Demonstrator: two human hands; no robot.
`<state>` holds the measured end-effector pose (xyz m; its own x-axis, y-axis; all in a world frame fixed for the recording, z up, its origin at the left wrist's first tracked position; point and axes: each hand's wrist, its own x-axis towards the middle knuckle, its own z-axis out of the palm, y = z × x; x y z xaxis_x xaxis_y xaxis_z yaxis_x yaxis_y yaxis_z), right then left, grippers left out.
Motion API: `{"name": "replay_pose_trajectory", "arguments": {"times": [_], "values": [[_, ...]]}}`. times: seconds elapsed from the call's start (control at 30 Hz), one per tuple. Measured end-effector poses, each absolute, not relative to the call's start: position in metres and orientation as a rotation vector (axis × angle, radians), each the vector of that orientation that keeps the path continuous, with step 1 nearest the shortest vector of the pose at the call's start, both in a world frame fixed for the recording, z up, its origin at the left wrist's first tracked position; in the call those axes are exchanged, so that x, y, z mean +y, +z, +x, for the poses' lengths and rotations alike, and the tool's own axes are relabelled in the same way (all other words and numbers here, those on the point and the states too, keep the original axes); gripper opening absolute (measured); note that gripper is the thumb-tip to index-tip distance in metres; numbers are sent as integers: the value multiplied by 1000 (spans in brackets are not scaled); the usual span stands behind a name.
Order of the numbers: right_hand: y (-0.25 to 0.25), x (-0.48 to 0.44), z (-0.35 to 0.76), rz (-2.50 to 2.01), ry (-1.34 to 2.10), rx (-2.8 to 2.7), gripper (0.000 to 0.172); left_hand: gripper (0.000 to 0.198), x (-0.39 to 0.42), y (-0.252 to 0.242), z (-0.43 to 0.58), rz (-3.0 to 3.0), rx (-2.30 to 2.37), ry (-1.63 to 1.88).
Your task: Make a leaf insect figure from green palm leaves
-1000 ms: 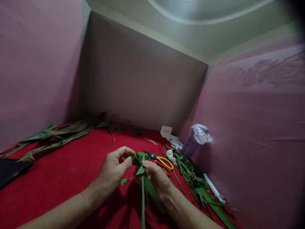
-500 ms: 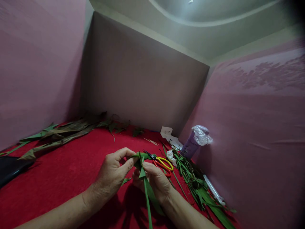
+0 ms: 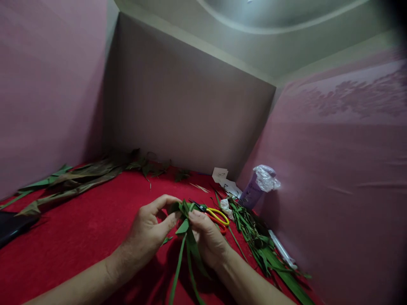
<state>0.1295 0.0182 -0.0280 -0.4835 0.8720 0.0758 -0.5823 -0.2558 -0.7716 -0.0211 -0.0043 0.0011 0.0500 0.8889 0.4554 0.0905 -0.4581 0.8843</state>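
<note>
Between my two hands is a folded piece of green leaf (image 3: 182, 227), with long narrow strips hanging down from it toward the bottom of the view. My left hand (image 3: 152, 228) pinches its left side between thumb and forefinger. On its right side, my right hand (image 3: 206, 237) grips the piece with the thumb on top; the other fingers are partly hidden. Scissors (image 3: 217, 215) with one yellow and one red handle lie just beyond my right hand, their dark blades pointing left behind the leaf piece.
Red cloth (image 3: 95, 224) covers the surface. Long dried leaves (image 3: 82, 178) lie at the back left, near a dark flat object (image 3: 15, 226). Cut green strips (image 3: 251, 231) are heaped on the right beside a purple container (image 3: 254, 190) topped with clear plastic. White papers (image 3: 220, 174) lie behind.
The leaf piece has turned slightly in my hands. Its hanging strips have spread, and two narrow ones now show apart. The whole view has shifted a little.
</note>
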Motion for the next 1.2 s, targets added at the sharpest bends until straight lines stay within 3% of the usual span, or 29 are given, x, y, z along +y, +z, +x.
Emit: {"name": "replay_pose_trajectory", "arguments": {"times": [0.13, 0.27, 0.63, 1.2], "values": [[-29, 22, 131, -500, 1765, -973, 12, 29, 1, -2, -19, 1478, 879, 1405], [-30, 24, 132, -594, 1648, -1012, 15, 33, 6, -3, -20, 1353, 876, 1384], [-23, 20, 130, -686, 1341, -1247, 18, 20, 6, 1, -23, 1336, 950, 1232], [-24, 25, 134, -684, 1237, -1372, 24, 12, 7, 5, -26, 1299, 977, 1296]]}}
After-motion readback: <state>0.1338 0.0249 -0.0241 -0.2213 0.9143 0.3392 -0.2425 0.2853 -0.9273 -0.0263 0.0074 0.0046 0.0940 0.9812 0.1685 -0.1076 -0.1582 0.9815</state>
